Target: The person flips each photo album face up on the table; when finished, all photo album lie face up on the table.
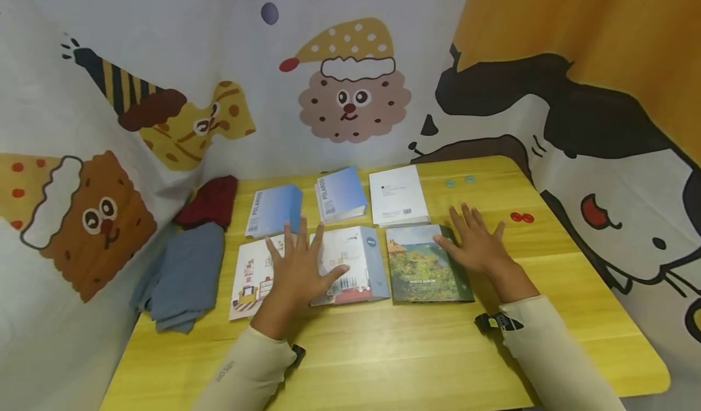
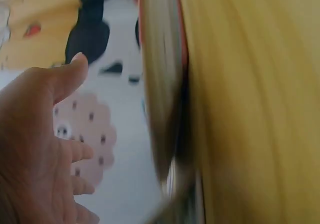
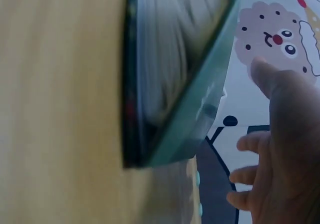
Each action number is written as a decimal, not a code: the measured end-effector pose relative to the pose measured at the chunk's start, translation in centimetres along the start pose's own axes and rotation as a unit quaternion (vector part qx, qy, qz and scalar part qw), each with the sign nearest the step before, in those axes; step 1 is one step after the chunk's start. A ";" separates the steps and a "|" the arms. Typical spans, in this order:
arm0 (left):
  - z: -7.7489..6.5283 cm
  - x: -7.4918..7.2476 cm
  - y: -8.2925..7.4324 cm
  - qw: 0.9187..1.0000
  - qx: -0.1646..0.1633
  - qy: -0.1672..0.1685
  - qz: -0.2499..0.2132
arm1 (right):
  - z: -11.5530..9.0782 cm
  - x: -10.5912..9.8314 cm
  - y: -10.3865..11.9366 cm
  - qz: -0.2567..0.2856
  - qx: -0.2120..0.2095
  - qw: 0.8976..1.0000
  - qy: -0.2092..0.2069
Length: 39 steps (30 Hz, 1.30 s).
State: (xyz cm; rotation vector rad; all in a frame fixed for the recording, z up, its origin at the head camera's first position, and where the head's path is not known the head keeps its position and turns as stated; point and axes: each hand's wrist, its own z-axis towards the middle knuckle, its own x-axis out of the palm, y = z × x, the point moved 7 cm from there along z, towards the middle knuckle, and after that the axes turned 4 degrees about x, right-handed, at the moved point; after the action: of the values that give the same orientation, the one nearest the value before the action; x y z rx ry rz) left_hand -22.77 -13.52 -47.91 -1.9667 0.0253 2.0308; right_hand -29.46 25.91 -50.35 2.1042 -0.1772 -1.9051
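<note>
My left hand, fingers spread, is over the inner edges of two white illustrated albums, the left one and the middle one. In the left wrist view the thumb and fingers stand apart from the blurred page edges of an album. The right hand spreads its fingers at the right side of a green photo album, the thumb overlapping its upper corner. Seen from the right wrist, the green album's cover slants over its pages, and the hand holds nothing.
Behind lie two blue albums marked POLAROID and a white one. Grey-blue cloth and dark red cloth are at the left of the yellow table. Small red and teal pieces lie at right.
</note>
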 end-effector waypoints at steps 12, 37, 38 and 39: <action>1.7 1.8 -11.2 0.989 0.109 0.027 -0.093 | 1.4 0.3 -1.2 0.124 -0.095 0.987 0.026; 1.6 8.3 -21.3 0.979 0.170 0.016 -0.107 | 1.5 1.8 -3.6 0.217 -0.129 0.968 0.001; 1.6 8.5 -21.4 0.980 0.167 0.015 -0.107 | 1.6 1.8 -3.7 0.217 -0.128 0.968 0.002; 1.6 8.6 -21.5 0.980 0.165 0.014 -0.108 | 1.6 1.8 -3.7 0.217 -0.126 0.968 0.003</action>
State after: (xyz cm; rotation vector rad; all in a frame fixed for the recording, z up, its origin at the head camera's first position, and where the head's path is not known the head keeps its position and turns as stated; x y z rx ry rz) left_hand -19.35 9.06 -51.86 -1.7109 0.1405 1.7351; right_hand -31.23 28.67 -53.34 1.7323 -0.3423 -1.5703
